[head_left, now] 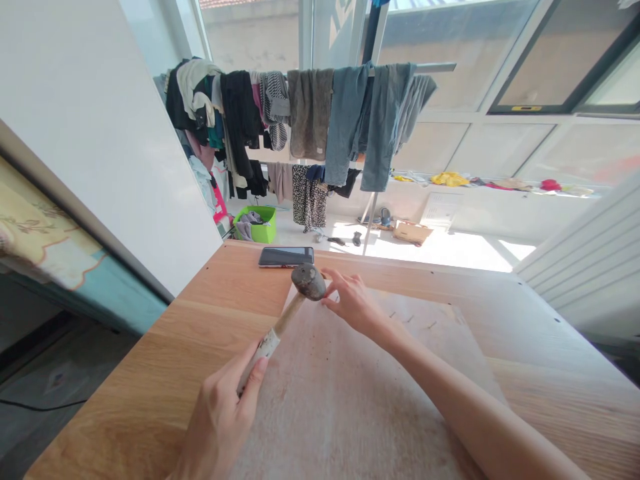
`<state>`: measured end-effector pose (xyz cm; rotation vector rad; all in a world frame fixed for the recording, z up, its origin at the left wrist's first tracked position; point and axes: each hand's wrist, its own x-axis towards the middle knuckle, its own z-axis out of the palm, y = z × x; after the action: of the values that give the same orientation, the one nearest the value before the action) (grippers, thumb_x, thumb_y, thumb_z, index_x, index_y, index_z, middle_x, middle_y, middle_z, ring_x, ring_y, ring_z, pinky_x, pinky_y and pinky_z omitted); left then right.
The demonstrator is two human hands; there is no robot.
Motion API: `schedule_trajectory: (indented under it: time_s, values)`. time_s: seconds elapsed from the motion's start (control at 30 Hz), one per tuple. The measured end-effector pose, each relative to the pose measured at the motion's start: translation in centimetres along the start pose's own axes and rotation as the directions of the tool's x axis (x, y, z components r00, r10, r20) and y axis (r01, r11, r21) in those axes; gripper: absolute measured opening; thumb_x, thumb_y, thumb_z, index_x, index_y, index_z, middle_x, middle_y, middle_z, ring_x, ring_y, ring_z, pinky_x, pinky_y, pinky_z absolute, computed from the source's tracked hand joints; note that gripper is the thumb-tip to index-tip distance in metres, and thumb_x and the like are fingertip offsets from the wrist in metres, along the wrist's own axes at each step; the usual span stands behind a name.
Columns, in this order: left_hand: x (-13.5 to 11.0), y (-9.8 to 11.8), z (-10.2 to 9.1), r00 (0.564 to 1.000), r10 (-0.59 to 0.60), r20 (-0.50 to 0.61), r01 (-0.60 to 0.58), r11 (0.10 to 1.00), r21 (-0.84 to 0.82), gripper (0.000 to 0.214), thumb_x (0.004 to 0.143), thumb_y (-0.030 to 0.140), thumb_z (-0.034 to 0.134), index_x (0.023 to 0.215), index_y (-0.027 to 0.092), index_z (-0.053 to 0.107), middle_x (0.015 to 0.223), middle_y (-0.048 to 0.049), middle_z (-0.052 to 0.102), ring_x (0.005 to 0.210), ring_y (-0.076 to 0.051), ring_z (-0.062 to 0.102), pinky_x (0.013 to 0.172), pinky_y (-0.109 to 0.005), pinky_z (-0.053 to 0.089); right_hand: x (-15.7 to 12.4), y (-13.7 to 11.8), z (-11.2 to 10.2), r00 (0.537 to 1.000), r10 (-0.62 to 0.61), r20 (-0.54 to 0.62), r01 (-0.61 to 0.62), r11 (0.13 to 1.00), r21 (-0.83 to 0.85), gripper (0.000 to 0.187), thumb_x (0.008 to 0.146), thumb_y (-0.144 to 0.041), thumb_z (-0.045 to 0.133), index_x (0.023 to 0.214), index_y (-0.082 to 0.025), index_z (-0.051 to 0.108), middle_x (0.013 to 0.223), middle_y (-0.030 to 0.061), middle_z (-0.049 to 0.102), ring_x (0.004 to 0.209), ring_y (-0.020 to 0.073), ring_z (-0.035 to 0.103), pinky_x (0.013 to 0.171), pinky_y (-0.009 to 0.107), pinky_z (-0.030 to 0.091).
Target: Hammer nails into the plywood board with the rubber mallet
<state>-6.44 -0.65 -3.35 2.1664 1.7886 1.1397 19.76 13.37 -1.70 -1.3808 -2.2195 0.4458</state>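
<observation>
My left hand (pixel 225 400) is wrapped around the pale lower grip of a mallet (pixel 287 317). The mallet has a wooden handle and a dark, worn grey head (pixel 309 281), raised above a wooden board (pixel 320 413). Just right of that head, my right hand (pixel 353 300) has its thumb and index finger pinched together low over the board's far part. The mallet head partly covers these fingertips, and whatever they hold is hidden. Several thin nails (pixel 410 319) stand tilted in the board to the right of my right wrist. Small dark holes or marks dot its surface.
The board lies on a wood-grained table (pixel 165 353). A phone (pixel 286 257) rests near the table's far edge. Beyond it are a drying rack with hanging clothes (pixel 310 113) and a green basket (pixel 263 225). A white panel (pixel 125 147) stands at the left.
</observation>
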Motion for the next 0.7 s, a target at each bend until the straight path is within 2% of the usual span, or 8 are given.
schedule_trajectory:
  time_s: [0.1, 0.3, 0.47, 0.6, 0.7]
  values:
    - [0.2, 0.4, 0.2, 0.998, 0.069, 0.008, -0.069, 0.997, 0.045, 0.042, 0.107, 0.047, 0.048, 0.119, 0.022, 0.079, 0.114, -0.0058, 0.084, 0.103, -0.022, 0.082, 0.082, -0.023, 0.065, 0.0, 0.1, 0.1, 1.0, 0.008, -0.001, -0.008, 1.0, -0.02, 0.057, 0.084, -0.007, 0.07, 0.137, -0.021, 0.054, 0.101, 0.0041, 0.083, 0.108, 0.0281, 0.073, 0.098, 0.042, 0.04]
    - [-0.1, 0.4, 0.7, 0.99, 0.139, 0.008, -0.139, 0.982, 0.127, 0.041, 0.109, 0.043, 0.045, 0.122, 0.021, 0.077, 0.113, -0.0059, 0.084, 0.099, -0.022, 0.083, 0.076, -0.025, 0.067, 0.1, 0.0, 0.0, 1.0, 0.007, -0.002, -0.007, 0.998, -0.065, 0.064, 0.082, -0.004, 0.066, 0.142, -0.018, 0.05, 0.121, 0.0118, 0.079, 0.108, 0.0277, 0.072, 0.094, 0.038, 0.039]
    - [-0.3, 0.5, 0.6, 0.989, 0.148, 0.009, -0.147, 0.974, 0.173, 0.042, 0.11, 0.044, 0.044, 0.123, 0.021, 0.076, 0.112, -0.0063, 0.084, 0.095, -0.022, 0.083, 0.075, -0.024, 0.066, 0.0, -0.1, -0.2, 0.999, 0.011, 0.042, -0.008, 0.998, -0.065, 0.063, 0.084, -0.005, 0.068, 0.143, -0.018, 0.051, 0.117, 0.0113, 0.079, 0.108, 0.028, 0.071, 0.098, 0.041, 0.04]
    - [-1.2, 1.0, 0.1, 0.979, 0.198, -0.051, -0.186, 0.967, 0.173, 0.038, 0.109, 0.044, 0.048, 0.127, 0.021, 0.073, 0.113, -0.0071, 0.084, 0.096, -0.021, 0.083, 0.074, -0.022, 0.065, -1.2, 0.1, -0.5, 0.999, -0.043, 0.008, 0.043, 0.999, 0.003, 0.071, 0.087, -0.008, 0.066, 0.152, -0.023, 0.043, 0.14, 0.0149, 0.069, 0.128, 0.0307, 0.063, 0.108, 0.049, 0.044]
    - [-2.5, 1.4, -0.5, 0.964, 0.262, -0.052, -0.249, 0.953, 0.174, 0.037, 0.108, 0.038, 0.053, 0.139, 0.022, 0.066, 0.115, -0.0069, 0.084, 0.096, -0.02, 0.083, 0.075, -0.02, 0.063, -3.4, 0.3, -1.7, 0.996, -0.077, -0.055, 0.079, 0.996, 0.046, 0.079, 0.088, -0.008, 0.059, 0.159, -0.028, 0.035, 0.156, 0.0137, 0.056, 0.144, 0.0296, 0.052, 0.116, 0.052, 0.043]
